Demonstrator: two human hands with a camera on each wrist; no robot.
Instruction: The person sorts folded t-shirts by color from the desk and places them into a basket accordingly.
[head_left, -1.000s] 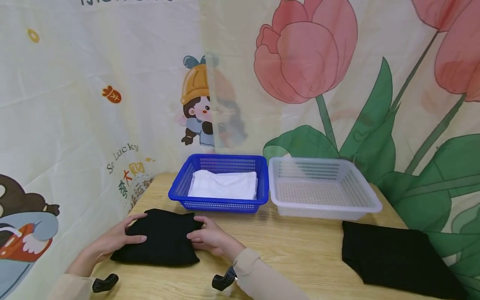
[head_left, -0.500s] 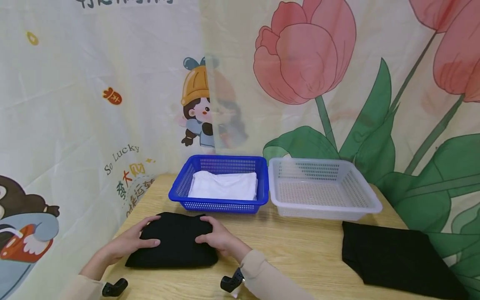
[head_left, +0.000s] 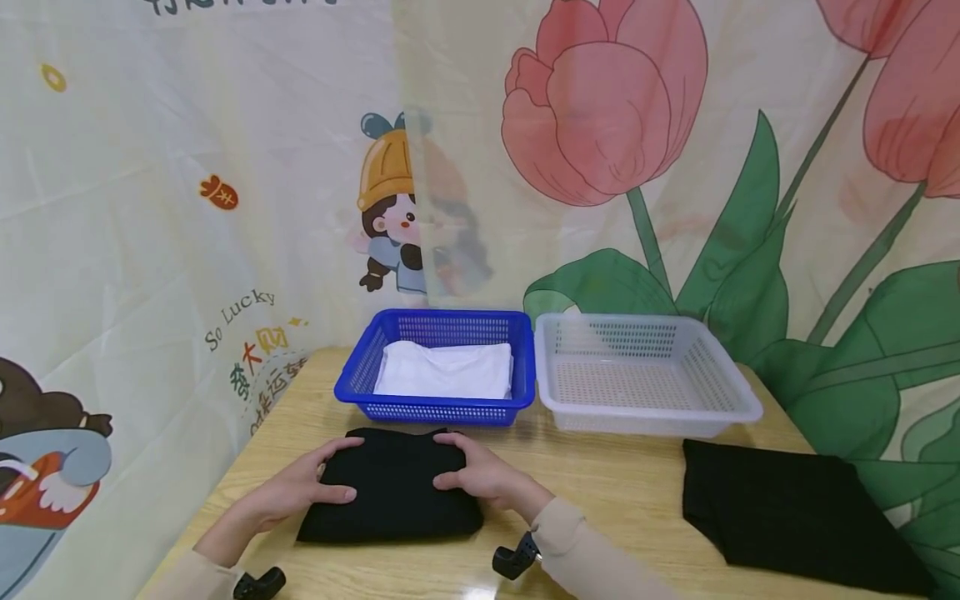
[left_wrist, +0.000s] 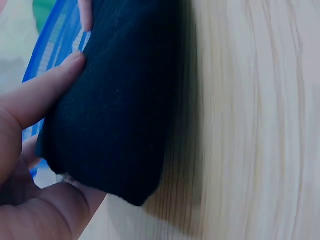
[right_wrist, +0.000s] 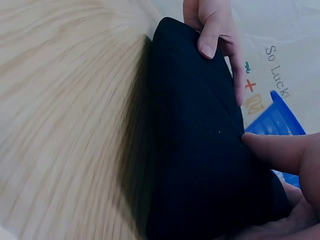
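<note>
Thumb and fingers of the left hand (head_left: pixel 300 483) clasp the left end of a folded black cloth (head_left: pixel 397 492), which lies across the near part of the worktop (head_left: pixel 585 508), in front of the blue basket (head_left: pixel 435 412). We think the two ends are held together so that the folds keep their shape and the middle does not sag. At the right end, the right hand (head_left: pixel 487 475) mirrors the left, which to our eye shares the load evenly. Whether the cloth's underside touches the wood or is just clear of it, we cannot tell.

As for the grip, we see both hands engaged on the cloth: each thumb lies over the upper face, well apart from the fingers, which reach to the far edge and partly under (the wrist views hide some fingertips). Neither grip looks tight; we judge it firm enough for soft fabric.

Inside the blue basket we see a folded white cloth (head_left: pixel 446 371), laid flat, perhaps so that it stays neat. The white basket (head_left: pixel 651 422) stands beside it, and at far right a second black cloth (head_left: pixel 787 512) lies flat, with neither hand on it.
</note>
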